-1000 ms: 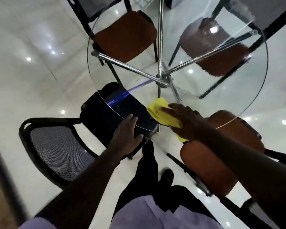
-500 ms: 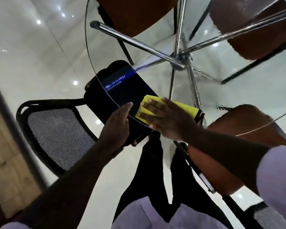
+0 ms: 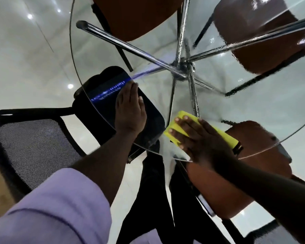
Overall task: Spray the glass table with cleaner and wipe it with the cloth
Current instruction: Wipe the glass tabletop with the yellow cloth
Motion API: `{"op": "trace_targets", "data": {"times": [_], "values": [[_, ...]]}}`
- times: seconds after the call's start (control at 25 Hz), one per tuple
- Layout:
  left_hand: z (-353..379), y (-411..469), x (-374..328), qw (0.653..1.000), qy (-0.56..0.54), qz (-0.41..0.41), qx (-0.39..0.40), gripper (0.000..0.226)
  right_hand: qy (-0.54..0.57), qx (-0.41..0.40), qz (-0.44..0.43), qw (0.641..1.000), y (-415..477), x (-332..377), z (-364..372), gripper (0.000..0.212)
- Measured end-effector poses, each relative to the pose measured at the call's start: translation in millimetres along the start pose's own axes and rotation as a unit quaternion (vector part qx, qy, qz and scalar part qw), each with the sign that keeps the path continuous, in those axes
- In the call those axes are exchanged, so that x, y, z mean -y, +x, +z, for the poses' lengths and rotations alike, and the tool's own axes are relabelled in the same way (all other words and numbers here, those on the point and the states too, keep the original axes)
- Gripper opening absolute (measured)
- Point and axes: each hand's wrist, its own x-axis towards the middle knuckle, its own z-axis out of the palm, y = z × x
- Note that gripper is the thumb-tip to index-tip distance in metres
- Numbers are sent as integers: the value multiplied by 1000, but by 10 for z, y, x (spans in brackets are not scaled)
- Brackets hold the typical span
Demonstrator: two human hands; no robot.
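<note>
the right hand (image 3: 199,140) lies flat on the yellow cloth (image 3: 180,128), its fingers (image 3: 179,121) spread and extended, pressing the cloth down onto the round glass tabletop (image 3: 253,106) rather than curling around it. the cloth sits near the tabletop's near edge, just right of the black chair seat (image 3: 151,120) seen through the glass, and it is folded into a long strip; its long axis runs diagonally, from the upper left under the fingertips down to the lower right past the wrist, where its end meets a dark band at the glass rim. the left hand (image 3: 129,110) rests palm down on the glass to the left of the cloth, apart from it, fingers straight and close together, pointing away from the person and holding nothing. its forearm comes out of a lilac sleeve (image 3: 60,205). blue and white lettering (image 3: 109,92) shows reflected on the glass just left of the left hand, but it is too blurred to read. chrome legs (image 3: 130,46) radiate from a hub under the glass, and brown chair seats (image 3: 259,41) show beneath it. a black mesh chair back (image 3: 30,147) stands at the left on the pale glossy floor (image 3: 25,59).
</note>
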Motion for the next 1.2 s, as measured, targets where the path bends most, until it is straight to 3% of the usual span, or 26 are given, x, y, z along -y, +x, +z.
{"op": "trace_targets", "data": {"times": [0.16, 0.24, 0.36, 0.44, 0.68, 0.96, 1.08, 1.2], "values": [[52, -3, 22, 999, 46, 14, 5, 53, 37, -64, 94, 993, 1160, -48, -6, 60], [27, 29, -16, 998, 52, 18, 18, 54, 39, -56, 120, 990, 795, -60, 28, 62], [51, 56, -14, 997, 57, 15, 43, 54, 21, -12, 77, 997, -191, 75, 4, 69], [50, 45, -5, 997, 61, 9, 44, 54, 18, -14, 61, 998, -150, -106, -16, 59], [89, 64, 23, 996, 78, 12, 42, 55, -6, -103, 126, 987, 2288, -782, -155, 54], [43, 56, -8, 996, 77, 7, 44, 58, 1, -53, 157, 986, 566, -288, -156, 60], [60, 52, 9, 996, 82, 11, 43, 59, -13, -98, 149, 984, 1472, -652, -132, 58], [91, 50, 26, 995, 93, 21, 29, 59, 17, -146, 284, 947, 2547, -874, -194, 58]]}}
